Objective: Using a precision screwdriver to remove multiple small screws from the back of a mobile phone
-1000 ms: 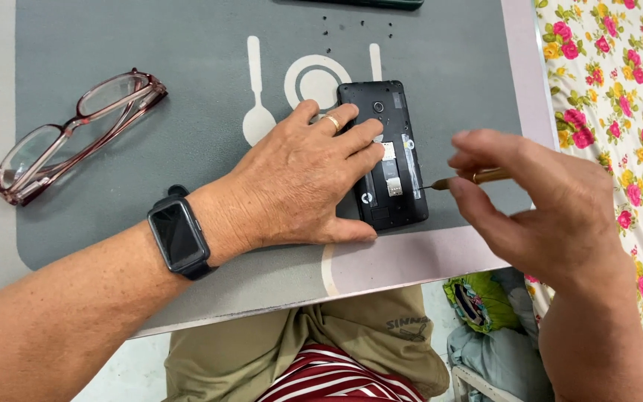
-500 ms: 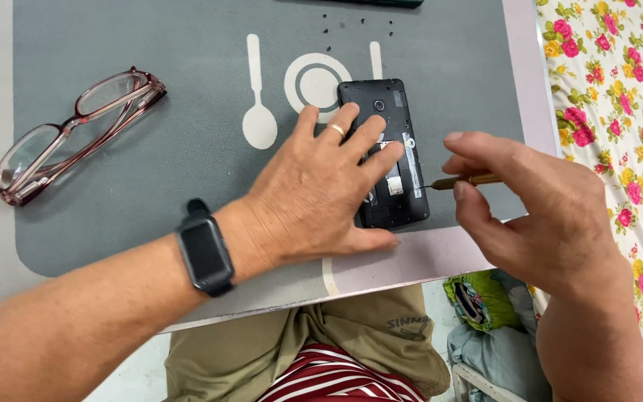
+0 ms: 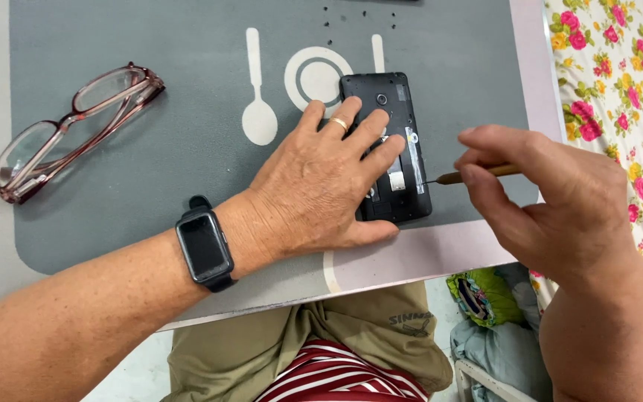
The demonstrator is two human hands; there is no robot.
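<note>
On the grey placemat [image 3: 113, 208] that covers the worktop [image 3: 426, 257], I see the black phone [image 3: 396, 149] lying with its back cover off and its inner compartment bare, a white label and the camera ring showing inside; its long axis runs away from me, camera end far, near end just short of the mat's front edge; my left hand [image 3: 321, 193] lies flat on it, fingers spread, pinning its left half; my right hand [image 3: 552, 208] pinches a thin screwdriver [image 3: 478, 173] with a wooden-looking handle, lying almost level and pointing left, its tip at the phone's right edge; glasses [image 3: 68, 126] rest well to the left; tiny dark screws [image 3: 359, 18] lie at the far edge.
</note>
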